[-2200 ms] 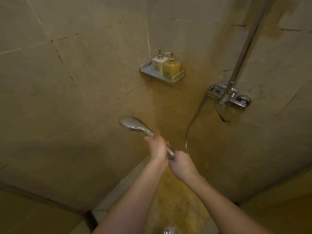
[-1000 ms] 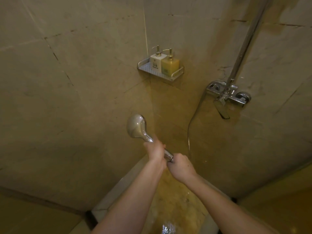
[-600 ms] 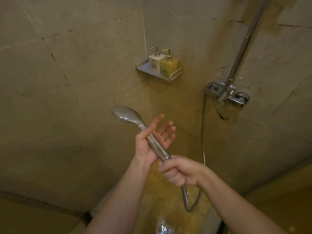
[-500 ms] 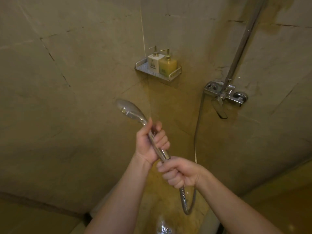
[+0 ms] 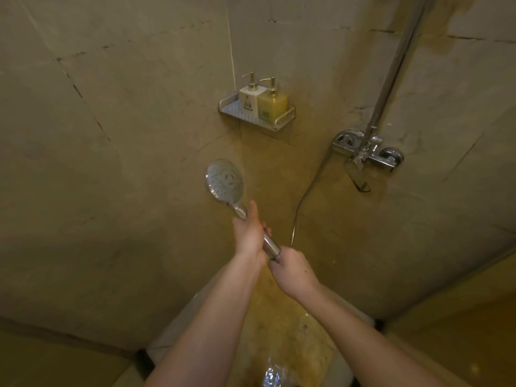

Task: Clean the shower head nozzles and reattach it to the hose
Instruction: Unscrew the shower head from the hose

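A chrome shower head (image 5: 225, 181) points up and left, its round nozzle face turned toward me. My left hand (image 5: 249, 235) is wrapped around the middle of its handle. My right hand (image 5: 293, 273) is closed around the handle's lower end, where the hose joins; the joint itself is hidden under my fingers. The thin metal hose (image 5: 308, 191) runs down from the wall mixer tap (image 5: 365, 153) toward my right hand, and its lower stretch is out of sight.
A metal corner shelf (image 5: 255, 116) carries a white pump bottle (image 5: 250, 100) and a yellow pump bottle (image 5: 272, 106). A chrome riser pipe (image 5: 391, 68) climbs from the tap. Tiled walls meet in a corner ahead; the wet floor glints below my arms.
The shower head has turned so its nozzle face now points at me. My left hand closed again around the handle after opening briefly. The hose loop below my right hand is no longer visible.
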Motion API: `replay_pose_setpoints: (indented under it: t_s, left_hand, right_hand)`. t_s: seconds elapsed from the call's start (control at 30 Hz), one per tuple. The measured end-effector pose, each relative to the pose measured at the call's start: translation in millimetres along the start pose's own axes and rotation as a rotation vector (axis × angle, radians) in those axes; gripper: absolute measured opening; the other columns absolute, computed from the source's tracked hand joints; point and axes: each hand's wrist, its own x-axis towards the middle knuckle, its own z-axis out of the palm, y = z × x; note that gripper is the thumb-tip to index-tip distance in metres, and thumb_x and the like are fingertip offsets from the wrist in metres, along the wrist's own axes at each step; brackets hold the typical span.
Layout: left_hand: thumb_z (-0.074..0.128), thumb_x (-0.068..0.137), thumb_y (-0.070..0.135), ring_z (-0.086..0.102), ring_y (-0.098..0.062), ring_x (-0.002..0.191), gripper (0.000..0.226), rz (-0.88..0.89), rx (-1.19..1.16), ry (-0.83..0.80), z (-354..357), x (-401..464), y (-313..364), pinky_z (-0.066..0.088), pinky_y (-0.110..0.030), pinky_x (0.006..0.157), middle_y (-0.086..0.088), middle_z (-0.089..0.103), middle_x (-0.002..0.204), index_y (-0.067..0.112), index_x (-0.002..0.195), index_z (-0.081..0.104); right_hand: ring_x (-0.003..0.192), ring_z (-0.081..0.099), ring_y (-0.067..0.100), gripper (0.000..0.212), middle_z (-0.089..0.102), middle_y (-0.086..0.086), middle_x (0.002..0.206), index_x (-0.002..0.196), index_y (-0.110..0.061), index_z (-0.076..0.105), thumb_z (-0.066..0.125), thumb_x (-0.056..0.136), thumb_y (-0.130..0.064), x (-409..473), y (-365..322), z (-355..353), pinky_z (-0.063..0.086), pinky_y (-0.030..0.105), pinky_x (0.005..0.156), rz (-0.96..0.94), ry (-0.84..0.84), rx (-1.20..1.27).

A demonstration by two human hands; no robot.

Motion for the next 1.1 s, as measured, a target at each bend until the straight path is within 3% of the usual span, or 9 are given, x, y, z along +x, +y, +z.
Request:
replay_pose_setpoints:
  t_s: [0.1,0.2,0.33,0.53,0.7,0.8,0.87,0.97,1.1]
  left_hand:
    - [0.051,0.106,0.032,0.041,-0.014,0.054,0.023,0.011,0.036,-0.015,0,-1,-4,0.04,-0.028,0.053,-0.002,0.04,0.068,0.017,0.095,0.038]
    - [0.049,0.107,0.028,0.045,-0.013,0.056,0.019,0.013,0.042,-0.05,-4,-3,-4,0.044,-0.028,0.058,-0.003,0.042,0.071,0.013,0.105,0.039]
    - [0.058,0.1,0.011,0.05,-0.018,0.054,0.015,-0.018,-0.038,-0.207,-10,-2,1,0.048,-0.032,0.056,-0.006,0.048,0.068,0.013,0.097,0.044]
    - [0.07,0.079,0.015,0.061,-0.02,0.062,0.013,-0.138,-0.351,-0.556,-16,-7,20,0.055,-0.033,0.061,-0.006,0.062,0.072,0.014,0.091,0.065]
    - [0.084,0.068,0.026,0.069,-0.02,0.068,0.044,-0.198,-0.514,-0.883,-18,-14,22,0.058,-0.033,0.064,-0.007,0.071,0.081,0.013,0.109,0.076]
    - [0.069,0.081,0.029,0.05,-0.014,0.041,0.022,-0.29,-0.544,-1.031,-17,-13,21,0.045,-0.025,0.046,-0.002,0.055,0.052,0.007,0.083,0.072]
    - [0.06,0.093,0.026,0.032,-0.013,0.032,0.034,-0.331,-0.518,-1.129,-15,-10,21,0.031,-0.023,0.039,0.001,0.038,0.04,0.01,0.064,0.055]
    - [0.06,0.093,0.026,0.02,-0.011,0.027,0.045,-0.303,-0.317,-0.904,-11,-4,17,0.021,-0.019,0.036,0.006,0.025,0.035,0.018,0.054,0.039]
    - [0.065,0.094,0.037,0.026,-0.008,0.03,0.045,-0.222,-0.133,-0.505,-3,-4,8,0.029,-0.02,0.036,0.007,0.025,0.04,0.022,0.062,0.037]
  right_hand:
    - [0.09,0.063,0.042,0.021,0.068,0.022,0.093,0.068,-0.018,0.04,0.052,0.085,-0.019,1,4,2,0.043,0.04,0.065,0.002,0.03,-0.069]
    - [0.077,0.058,0.035,0.029,0.059,0.012,0.078,0.062,-0.02,0.037,0.053,0.086,-0.016,4,9,-5,0.034,0.031,0.059,0.019,-0.008,-0.024]
    - [0.046,0.034,0.017,0.033,0.037,-0.003,0.052,0.059,-0.021,0.036,0.056,0.081,-0.006,1,7,-12,0.023,0.031,0.047,0.051,-0.177,0.401]
    - [0.037,0.014,0.003,0.039,0.016,-0.006,0.052,0.067,-0.028,0.03,0.051,0.093,-0.007,-11,-4,-40,0.01,0.011,0.034,0.154,-0.764,0.962]
    - [0.036,0.012,0.003,0.031,0.016,-0.011,0.052,0.067,-0.024,0.039,0.057,0.092,-0.018,-9,-4,-41,0.013,0.011,0.033,0.104,-1.276,1.13]
    - [0.036,0.014,0.003,0.028,0.018,-0.011,0.051,0.065,-0.025,0.047,0.06,0.09,-0.025,-7,0,-35,0.009,0.014,0.034,0.047,-1.418,1.163]
    - [0.037,0.014,0.003,0.029,0.019,-0.011,0.05,0.064,-0.025,0.048,0.057,0.091,-0.024,-6,2,-31,0.01,0.014,0.035,0.053,-1.425,1.168]
    - [0.037,0.011,0.004,0.035,0.016,-0.01,0.049,0.06,-0.023,0.034,0.053,0.089,-0.017,-5,8,-27,0.011,0.013,0.034,0.158,-1.253,1.123]
    - [0.034,0.012,0.001,0.04,0.021,-0.011,0.044,0.065,-0.024,0.02,0.053,0.085,-0.017,-5,12,-23,0.01,0.013,0.03,0.249,-0.929,1.02]
